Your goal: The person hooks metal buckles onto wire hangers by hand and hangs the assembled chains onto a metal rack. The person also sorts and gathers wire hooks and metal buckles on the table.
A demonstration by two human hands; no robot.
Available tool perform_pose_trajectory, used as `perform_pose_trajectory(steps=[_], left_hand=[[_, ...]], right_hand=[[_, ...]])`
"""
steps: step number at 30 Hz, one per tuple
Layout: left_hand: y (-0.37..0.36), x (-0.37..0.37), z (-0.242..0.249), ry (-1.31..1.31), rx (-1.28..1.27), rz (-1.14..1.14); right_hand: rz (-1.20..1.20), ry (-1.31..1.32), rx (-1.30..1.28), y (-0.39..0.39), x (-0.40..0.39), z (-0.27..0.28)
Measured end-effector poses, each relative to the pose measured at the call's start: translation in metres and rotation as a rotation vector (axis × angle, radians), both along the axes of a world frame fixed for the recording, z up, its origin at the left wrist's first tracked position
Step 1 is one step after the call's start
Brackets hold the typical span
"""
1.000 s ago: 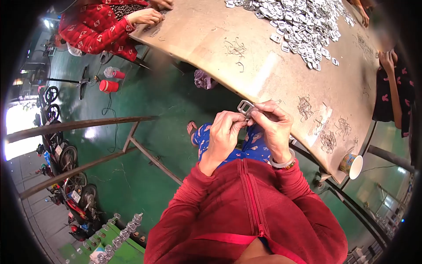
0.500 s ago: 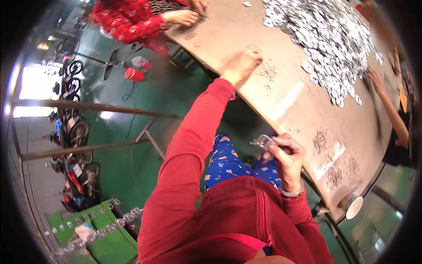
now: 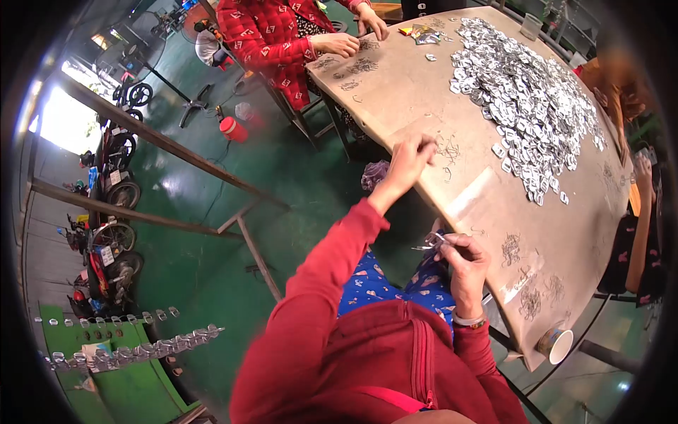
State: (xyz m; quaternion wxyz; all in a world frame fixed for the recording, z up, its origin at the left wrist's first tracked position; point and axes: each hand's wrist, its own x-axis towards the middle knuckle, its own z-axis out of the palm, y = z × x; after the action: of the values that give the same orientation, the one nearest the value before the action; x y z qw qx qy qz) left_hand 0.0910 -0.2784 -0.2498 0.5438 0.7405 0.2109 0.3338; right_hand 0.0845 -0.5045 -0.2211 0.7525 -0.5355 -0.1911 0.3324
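Observation:
My left hand is over the near table edge beside a small pile of thin wire hooks. Its fingers are curled together; whatever is between them is too small to make out. Just off the same edge, my right hand pinches a shiny silver metal piece, seen nearly edge-on, with thin ends sticking out to the left. Further across the table lies a large heap of flat silver metal pieces with holes in them.
More wire piles and a paper cup are along the right-hand edge. A co-worker in a red patterned sleeve works at the far left; another person's arm is on the right. Metal rails cross the left side.
The view has shifted, showing more of the far table. My left hand has drawn slightly nearer to me beside the wire pile. The piece in my right hand has turned edge-on.

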Motion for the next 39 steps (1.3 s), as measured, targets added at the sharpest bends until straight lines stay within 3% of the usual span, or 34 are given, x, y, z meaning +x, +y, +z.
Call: perform_pose_trajectory(steps=[1, 2, 4, 6, 12, 14, 16, 19, 20, 21, 22, 26, 28, 31, 34, 36, 37, 39], left_hand=[[-0.026, -0.028, 0.039, 0.097, -0.109, -0.055], [-0.04, -0.044, 0.035, -0.027, -0.078, -0.142], [-0.08, -0.081, 0.052, -0.021, -0.172, -0.205], [-0.097, -0.101, 0.054, -0.11, 0.39, -0.211], [-0.125, -0.111, 0.041, -0.048, 0.52, -0.023], [-0.129, -0.108, 0.044, -0.075, 0.488, -0.004], [-0.125, -0.105, 0.043, -0.128, 0.497, -0.035], [-0.122, -0.107, 0.033, -0.061, 0.237, -0.077], [-0.123, -0.109, 0.033, -0.003, 0.154, -0.083], [-0.123, -0.11, 0.032, -0.005, 0.103, -0.107], [-0.123, -0.11, 0.031, -0.004, 0.052, -0.118], [-0.116, -0.112, 0.015, 0.006, -0.053, -0.142], [-0.11, -0.11, 0.002, -0.031, 0.055, -0.168], [-0.11, -0.107, 0.001, 0.005, 0.057, -0.186], [-0.114, -0.097, -0.002, -0.105, -0.006, -0.161], [-0.115, -0.097, -0.001, -0.073, 0.044, -0.142], [-0.115, -0.097, 0.0, -0.077, 0.055, -0.145], [-0.114, -0.099, 0.004, -0.1, 0.085, -0.175]], right_hand=[[-0.003, -0.001, -0.03, -0.001, 0.0, -0.001], [-0.018, 0.005, -0.043, -0.001, -0.001, -0.005], [-0.046, -0.027, -0.061, 0.0, -0.003, -0.004], [-0.058, -0.008, -0.015, 0.0, -0.007, -0.005], [-0.107, -0.062, 0.003, -0.005, -0.017, 0.003], [-0.129, -0.101, 0.032, -0.006, -0.017, 0.006], [-0.098, -0.404, -0.074, -0.008, -0.013, 0.005], [0.03, -0.319, 0.003, -0.009, -0.009, -0.001], [0.095, -0.316, 0.015, -0.012, 0.0, -0.004], [0.145, -0.508, -0.026, -0.015, 0.015, 0.003], [0.156, -0.465, -0.11, -0.021, 0.028, 0.009], [-0.088, -0.479, -0.429, -0.046, 0.132, -0.009], [-0.203, -0.568, -0.696, -0.054, 0.198, -0.026], [-0.395, -1.125, -0.83, -0.053, 0.258, -0.078], [-0.397, -1.496, -0.873, -0.047, 0.269, -0.107], [-0.275, -1.179, -1.015, -0.039, 0.286, -0.11], [-0.301, -1.24, -1.035, -0.042, 0.294, -0.116], [-0.43, -1.191, -0.759, -0.051, 0.311, -0.132]])
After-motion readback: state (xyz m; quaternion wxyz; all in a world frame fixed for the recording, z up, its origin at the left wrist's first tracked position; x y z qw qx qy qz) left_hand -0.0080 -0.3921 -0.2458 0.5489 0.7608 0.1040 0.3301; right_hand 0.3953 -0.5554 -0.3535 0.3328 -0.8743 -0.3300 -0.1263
